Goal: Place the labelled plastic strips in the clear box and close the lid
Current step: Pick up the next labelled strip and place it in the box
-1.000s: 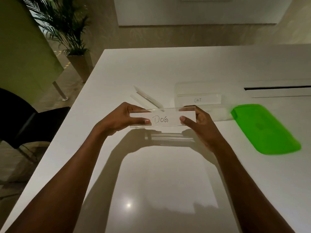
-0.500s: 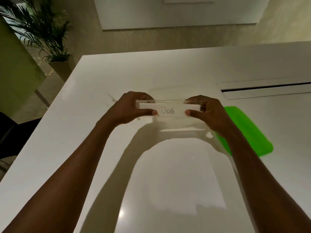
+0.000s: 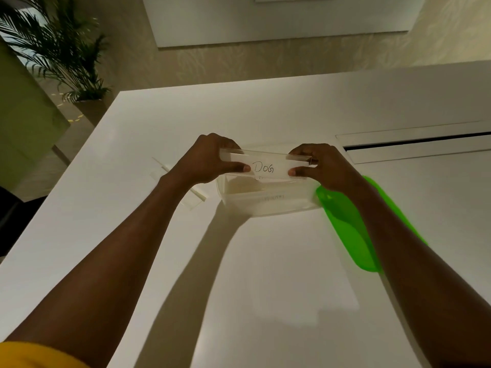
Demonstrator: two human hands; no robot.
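Clear plastic strip labelled "DOG" (image 3: 267,168): left hand (image 3: 206,160) and right hand (image 3: 322,167) are pinching its ends, fingers closed, over the clear rectangular plastic box (image 3: 271,201).

Both arms are bare from the elbow down to the left hand (image 3: 210,158) and the right hand (image 3: 322,166). There are no rings or watches on them. A bit of yellow sleeve (image 3: 34,355) shows in the bottom left corner.

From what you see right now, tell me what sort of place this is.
Probably an office or meeting room: a long white table with a cable slot set into its top, a potted palm on the floor beside it, and a pale board on the far wall.
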